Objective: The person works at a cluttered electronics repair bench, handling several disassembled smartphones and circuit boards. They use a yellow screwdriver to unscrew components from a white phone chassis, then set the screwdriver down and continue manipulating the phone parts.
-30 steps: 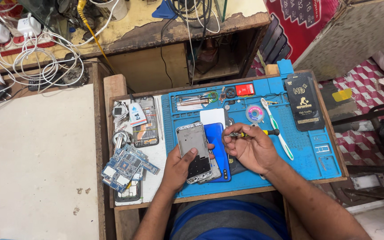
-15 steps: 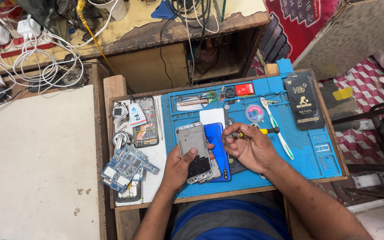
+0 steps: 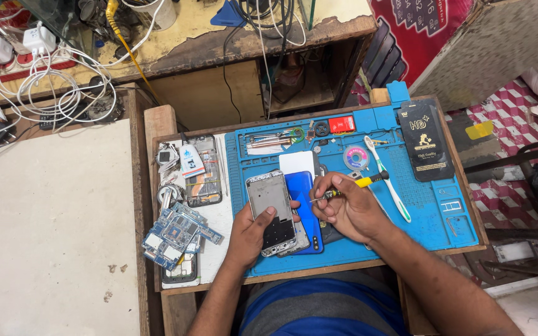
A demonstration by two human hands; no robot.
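- The left hand [image 3: 253, 231] grips an opened phone [image 3: 271, 211] on the blue mat [image 3: 431, 211].
- The right hand [image 3: 350, 208] is closed around a yellow-handled screwdriver [image 3: 351, 185], tip pointing at the phone's edge.
- A blue back cover [image 3: 305, 199] lies just beside the phone.
- Circuit boards [image 3: 175, 233] sit left on the surface.

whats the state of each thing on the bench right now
left hand: gripping the opened phone
opened phone: back off, lying flat on the mat
blue back cover: detached, lying beside the phone
right hand: holding the screwdriver
screwdriver: tip pointed toward the phone
blue mat: laid flat on the bench
circuit boards: loose, piled left of the mat
toothbrush: lying unused on the mat
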